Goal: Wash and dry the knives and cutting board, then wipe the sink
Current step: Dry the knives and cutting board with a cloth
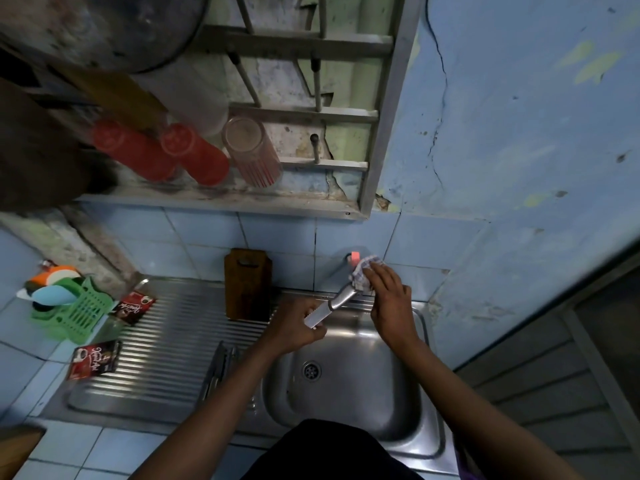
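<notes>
1. Both my forearms enter from 6 o'clock over the stainless sink (429, 434); dark clothing at my waist sits lowest in view.
2. My left hand (294, 327) is curled round the blade end of a knife (330, 306), which slants up toward 1 o'clock above the basin. Blade is pale, flat metal; handle end is rounded, brushed steel.
3. My right hand (389, 299) holds a checked cloth (363, 273) bunched against the handle end, fingers fairly straight over the fabric. Cloth looks thin, soft and crumpled.
4. Judgement: drying step on this knife. Other knives (218, 370) lie on the ribbed drainboard at 9 o'clock of the basin, just beside my left forearm; their count is blurred.
5. Wooden cutting board (247, 284) stands upright against the blue tiles at 11 o'clock of the basin, dark and matt, with a handle slot at the top.
6. Risk: gripping the blade could cut my left palm if the knife twists or the metal is slippery with water.
7. Risk: my left forearm could nudge the resting knives into the basin.
8. Risk: the cloth is close to the pink-capped tap (354, 256); it may catch there.
9. Risk: the propped board could slide on the smooth steel.
</notes>
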